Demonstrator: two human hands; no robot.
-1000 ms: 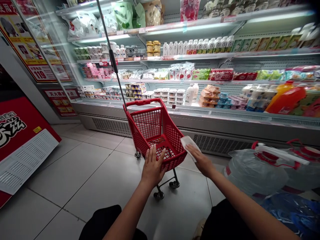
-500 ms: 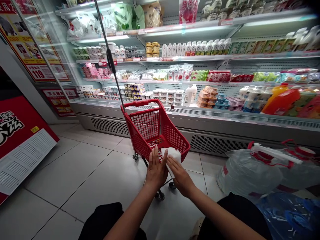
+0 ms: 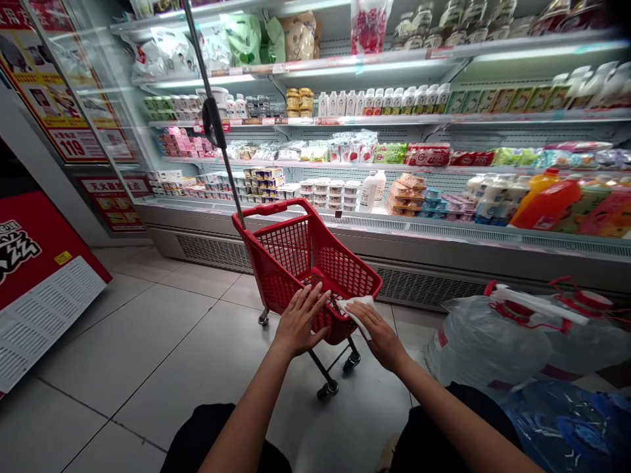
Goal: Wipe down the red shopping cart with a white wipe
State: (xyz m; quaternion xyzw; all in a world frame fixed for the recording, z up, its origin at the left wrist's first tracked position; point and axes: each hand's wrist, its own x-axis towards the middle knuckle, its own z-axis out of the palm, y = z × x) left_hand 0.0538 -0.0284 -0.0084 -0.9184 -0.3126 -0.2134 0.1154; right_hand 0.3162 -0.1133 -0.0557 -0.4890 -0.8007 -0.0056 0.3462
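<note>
We see a pale tiled floor (image 3: 162,355) carrying everything here. A small red trolley (image 3: 305,263) stands on it on castor wheels, right under our left hand (image 3: 298,322) and right hand (image 3: 379,338), which rest against its near rim. To the right of the right hand, large clear water jugs (image 3: 493,341) with red caps lie on the floor. Well off to the left of the left hand, a red cabinet (image 3: 34,282) with a white grille sits on the tiles. Beyond the hands, past the trolley, a chiller shelf unit (image 3: 394,230) rises from the floor, its shelves stocked with cartons, pots and bottles.
</note>
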